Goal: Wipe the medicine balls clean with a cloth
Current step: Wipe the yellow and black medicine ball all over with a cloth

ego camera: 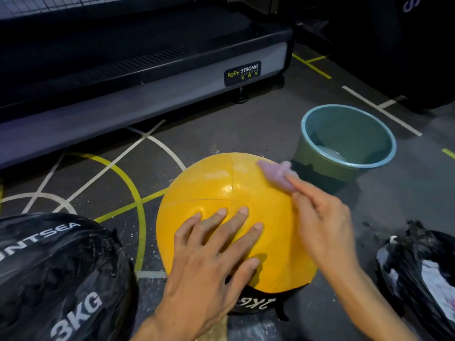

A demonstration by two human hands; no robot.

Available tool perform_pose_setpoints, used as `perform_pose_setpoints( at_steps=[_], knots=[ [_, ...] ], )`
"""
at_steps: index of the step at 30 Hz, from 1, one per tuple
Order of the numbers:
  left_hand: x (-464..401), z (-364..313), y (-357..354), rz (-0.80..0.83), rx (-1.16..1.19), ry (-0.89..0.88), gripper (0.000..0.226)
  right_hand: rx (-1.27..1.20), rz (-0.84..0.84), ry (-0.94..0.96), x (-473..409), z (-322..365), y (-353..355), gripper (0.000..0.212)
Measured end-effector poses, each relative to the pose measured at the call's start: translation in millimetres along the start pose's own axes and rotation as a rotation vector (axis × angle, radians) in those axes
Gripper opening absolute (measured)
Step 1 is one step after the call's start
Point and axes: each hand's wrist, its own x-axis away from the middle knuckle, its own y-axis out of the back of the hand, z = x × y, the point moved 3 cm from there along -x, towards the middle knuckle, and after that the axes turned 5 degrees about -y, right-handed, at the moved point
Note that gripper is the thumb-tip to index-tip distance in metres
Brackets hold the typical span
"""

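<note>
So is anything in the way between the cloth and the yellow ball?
No. The right hand presses the cloth straight onto the yellow ball. The left hand lies flat lower down, clear of the cloth.

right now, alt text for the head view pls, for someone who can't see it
A right hand wipes the top of a yellow ball with a small purple cloth while the left hand presses flat on it. A bucket stands behind, a black 3KG ball at left.
</note>
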Motion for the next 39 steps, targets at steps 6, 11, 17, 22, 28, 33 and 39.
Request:
perform_pose_setpoints(
  at_steps=[6, 11, 17, 22, 28, 33, 39],
  knots=[
    [-4.3, -13.6, -2.5, 0.064, -0.001, -0.013, 0.050, 0.098, 0.002, 0.036, -1.5, 18.5, 1.8, 0.040],
    [-10.1, -16.7, 0.2, 0.053, 0.049, -0.080, 0.034, 0.115, 0.221, 0.443, 4.5, 70.1, -43.5, 0.043],
    [-4.1, 8.3, 14.8, -0.124, 0.111, -0.091, 0.046, -0.030, 0.099, 0.346, 9.9, 48.9, -15.8, 0.045],
    [8.9, 4.0, 7.9, -0.150, 0.193, -0.063, 0.049, -0.052, 0.013, 0.268, 32.0, 30.2, 6.5, 0.042],
    [1.9, -20.1, 9.6, -0.089, 0.295, -0.123, 0.050, -0.047, -0.122, 0.004, 36.7, 13.6, 35.9, 0.047],
    [-3.7, -16.8, 10.8, -0.035, 0.321, -0.130, 0.052, 0.008, 0.184, 0.339, 38.5, 52.1, -9.2, 0.044],
    [-3.4, -7.6, 17.1, 0.024, 0.311, -0.129, 0.050, 0.060, 0.023, 0.256, 16.0, 31.4, 23.4, 0.038]
  ],
)
